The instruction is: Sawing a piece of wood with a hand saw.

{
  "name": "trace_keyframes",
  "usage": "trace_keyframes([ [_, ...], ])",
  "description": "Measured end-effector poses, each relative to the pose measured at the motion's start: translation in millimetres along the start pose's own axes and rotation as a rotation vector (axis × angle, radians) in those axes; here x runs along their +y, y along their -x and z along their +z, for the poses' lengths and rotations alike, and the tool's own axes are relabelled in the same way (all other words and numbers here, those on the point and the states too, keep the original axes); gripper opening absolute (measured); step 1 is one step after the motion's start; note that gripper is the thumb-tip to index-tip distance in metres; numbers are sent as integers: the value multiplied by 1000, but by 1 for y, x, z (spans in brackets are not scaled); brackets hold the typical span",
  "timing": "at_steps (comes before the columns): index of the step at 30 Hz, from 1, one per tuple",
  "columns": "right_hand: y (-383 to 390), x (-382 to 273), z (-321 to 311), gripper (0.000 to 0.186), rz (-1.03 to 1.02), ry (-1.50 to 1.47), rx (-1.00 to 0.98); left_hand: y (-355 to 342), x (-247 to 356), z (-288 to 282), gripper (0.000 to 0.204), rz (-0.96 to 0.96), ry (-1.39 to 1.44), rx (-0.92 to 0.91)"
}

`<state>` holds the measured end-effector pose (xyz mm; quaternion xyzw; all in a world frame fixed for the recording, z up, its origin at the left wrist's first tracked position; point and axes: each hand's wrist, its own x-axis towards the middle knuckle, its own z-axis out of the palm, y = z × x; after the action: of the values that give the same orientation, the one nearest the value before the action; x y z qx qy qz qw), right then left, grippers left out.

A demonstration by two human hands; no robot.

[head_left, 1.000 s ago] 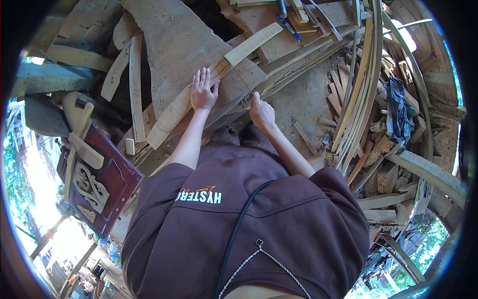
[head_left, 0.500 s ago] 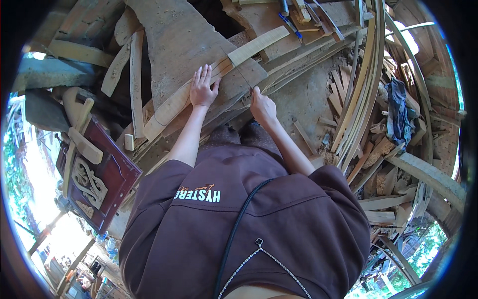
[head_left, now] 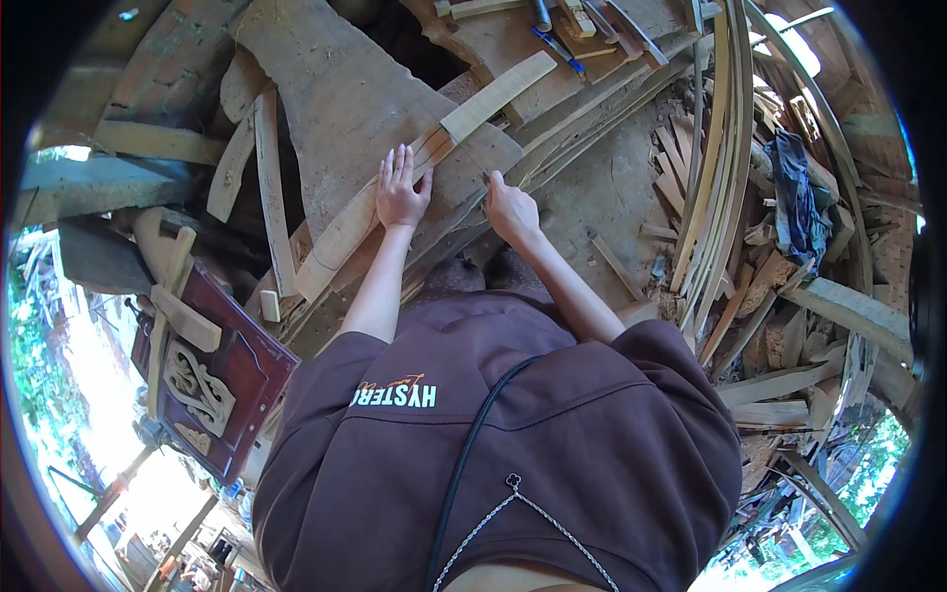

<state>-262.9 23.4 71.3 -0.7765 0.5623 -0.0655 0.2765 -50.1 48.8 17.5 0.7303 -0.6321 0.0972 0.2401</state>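
Observation:
My left hand [head_left: 401,197] lies flat, fingers stretched out, on a long pale curved board [head_left: 333,253]. This board rests on a wide, rough wooden slab [head_left: 335,113], with a lighter section [head_left: 503,91] toward its upper right end. My right hand [head_left: 510,209], right of the left, is closed on a thin dark tool [head_left: 478,163] that angles up-left toward the board; whether it is a blade or wire I cannot tell. Pencil-like lines mark the board near my left hand.
Hand tools [head_left: 560,49] lie on a plank at the top. Long bent strips [head_left: 715,148] and scrap wood [head_left: 779,385] fill the right, with a dark crumpled cloth [head_left: 794,192]. Loose offcuts [head_left: 266,187] and a dark red carved panel [head_left: 247,375] are at the left.
My right hand has shifted slightly up and then back along the tool's line. My left hand stays on the board. The whole view has moved a little.

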Motion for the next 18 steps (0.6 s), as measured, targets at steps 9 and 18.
trace_keyframes([
  [9,15,12,-6,23,13,-165,-56,-7,5,-9,76,-140,86,-66],
  [18,8,-1,-4,22,-14,-136,80,-44,0,-29,45,-267,304,-251],
])
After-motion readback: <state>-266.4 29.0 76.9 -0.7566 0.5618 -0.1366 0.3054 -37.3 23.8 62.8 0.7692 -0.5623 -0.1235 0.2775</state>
